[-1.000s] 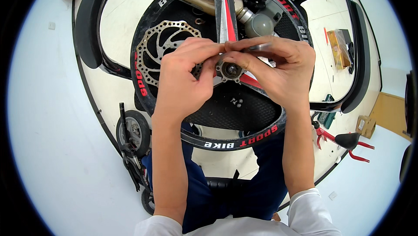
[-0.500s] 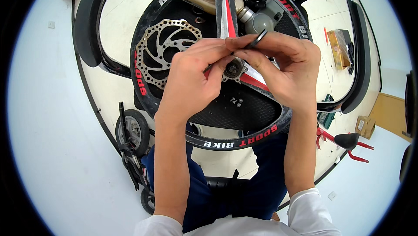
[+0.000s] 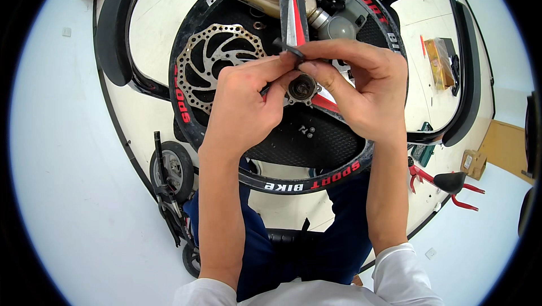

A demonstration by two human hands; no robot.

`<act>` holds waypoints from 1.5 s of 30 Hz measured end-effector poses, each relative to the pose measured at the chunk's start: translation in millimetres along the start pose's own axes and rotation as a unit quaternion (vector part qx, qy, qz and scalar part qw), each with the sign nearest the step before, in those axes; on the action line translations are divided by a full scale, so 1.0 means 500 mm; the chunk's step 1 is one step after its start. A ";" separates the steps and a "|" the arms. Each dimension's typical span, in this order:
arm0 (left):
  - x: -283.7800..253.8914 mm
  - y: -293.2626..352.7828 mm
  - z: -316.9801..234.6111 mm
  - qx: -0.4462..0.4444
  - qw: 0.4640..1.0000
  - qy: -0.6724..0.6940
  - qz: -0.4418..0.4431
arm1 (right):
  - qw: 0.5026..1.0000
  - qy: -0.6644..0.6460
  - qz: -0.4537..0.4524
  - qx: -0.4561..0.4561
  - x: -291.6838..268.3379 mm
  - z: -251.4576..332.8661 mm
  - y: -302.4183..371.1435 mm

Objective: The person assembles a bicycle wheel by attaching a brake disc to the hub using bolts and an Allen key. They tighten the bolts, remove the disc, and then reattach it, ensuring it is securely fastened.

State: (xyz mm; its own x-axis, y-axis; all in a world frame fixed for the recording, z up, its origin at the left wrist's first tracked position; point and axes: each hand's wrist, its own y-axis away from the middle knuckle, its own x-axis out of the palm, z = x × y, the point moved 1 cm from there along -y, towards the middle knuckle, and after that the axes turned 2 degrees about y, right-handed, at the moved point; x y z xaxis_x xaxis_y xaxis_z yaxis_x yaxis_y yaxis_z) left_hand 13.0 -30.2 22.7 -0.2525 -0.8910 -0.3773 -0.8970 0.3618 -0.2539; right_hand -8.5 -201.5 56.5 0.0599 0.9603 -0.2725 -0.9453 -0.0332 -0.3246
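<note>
Over the centre of a black spoked wheel (image 3: 257,181), my left hand (image 3: 245,102) and my right hand (image 3: 370,88) meet with thumbs and fingers pinched together. Between their fingertips is a slim dark piece (image 3: 290,50), partly covered and blurred; its kind cannot be made out. Just below the fingertips shows the round metal wheel hub (image 3: 303,89), apart from the piece. A perforated brake disc (image 3: 196,96) lies to the left inside the wheel, partly behind my left hand. Several small screws (image 3: 307,131) rest on the black textured surface below the hub.
Beneath the wheel is a black chair seat with armrests (image 3: 116,29) at both sides. A metal fork-like part (image 3: 257,2) lies at the wheel's far side. A small-wheeled bike (image 3: 172,173) stands at left; a red frame part (image 3: 449,183) and a cardboard box (image 3: 474,163) are at right.
The dark piece has turned and shifted left, its end now pointing up and left from the fingertips. My right hand has moved slightly left, and more of the hub shows.
</note>
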 end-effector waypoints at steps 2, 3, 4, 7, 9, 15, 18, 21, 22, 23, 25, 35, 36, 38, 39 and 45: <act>-0.002 -0.002 0.002 0.015 1.000 0.016 -0.001 | 1.000 -0.011 -0.011 -0.004 -0.001 0.001 -0.001; -0.004 -0.003 0.001 0.027 0.999 0.024 -0.010 | 1.000 -0.010 -0.013 -0.015 0.000 -0.001 -0.003; -0.005 -0.005 0.000 0.039 0.999 0.032 -0.017 | 1.000 -0.008 -0.016 -0.026 0.001 -0.003 -0.004; 0.000 -0.005 0.007 0.022 0.994 0.060 -0.083 | 0.999 -0.016 -0.025 -0.034 0.013 -0.009 -0.003; 0.009 -0.003 0.008 0.020 0.993 0.057 -0.096 | 0.998 -0.020 -0.042 -0.033 0.015 -0.011 -0.003; 0.014 -0.007 -0.001 0.089 0.991 0.002 -0.104 | 0.997 -0.066 -0.031 -0.018 0.016 -0.018 -0.004; 0.005 -0.003 -0.007 0.048 0.996 0.011 -0.074 | 0.999 -0.039 0.006 -0.020 0.005 -0.013 -0.002; -0.017 0.012 -0.010 -0.039 0.997 0.048 -0.037 | 0.995 -0.095 -0.004 -0.014 -0.007 0.007 -0.002; -0.025 0.018 -0.010 -0.068 0.995 0.064 -0.024 | 0.991 -0.130 -0.017 -0.012 -0.014 0.014 -0.005; -0.037 0.027 -0.021 -0.127 0.990 0.055 0.024 | 0.997 -0.070 -0.008 -0.038 -0.036 0.022 -0.008; -0.030 0.043 -0.036 -0.177 0.971 0.016 0.161 | 0.994 -0.095 -0.032 -0.052 -0.065 0.008 -0.012; 0.080 0.106 0.012 -0.120 0.964 -0.124 0.200 | 0.996 -0.065 -0.038 -0.037 -0.085 -0.010 -0.002; 0.079 0.103 0.009 -0.131 0.963 -0.120 0.205 | 0.996 -0.068 -0.036 -0.035 -0.088 -0.009 -0.004; 0.072 0.100 -0.001 -0.158 0.959 -0.115 0.206 | 0.996 -0.076 -0.029 -0.030 -0.091 -0.008 -0.004; 0.066 0.098 -0.007 -0.171 0.957 -0.112 0.207 | 0.996 -0.076 -0.034 -0.027 -0.092 -0.008 -0.003; -0.015 0.079 0.003 -0.119 0.986 0.073 -0.092 | 0.996 -0.075 -0.052 -0.002 -0.095 -0.007 -0.002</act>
State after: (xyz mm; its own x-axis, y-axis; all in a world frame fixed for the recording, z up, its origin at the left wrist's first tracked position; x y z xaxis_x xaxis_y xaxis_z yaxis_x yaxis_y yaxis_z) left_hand -19.7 -8.6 14.2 -0.1122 -0.9716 -0.2084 -0.9877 0.1320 -0.0836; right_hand -9.4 -248.0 66.6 0.1079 0.9893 -0.0986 -0.9349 0.0672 -0.3485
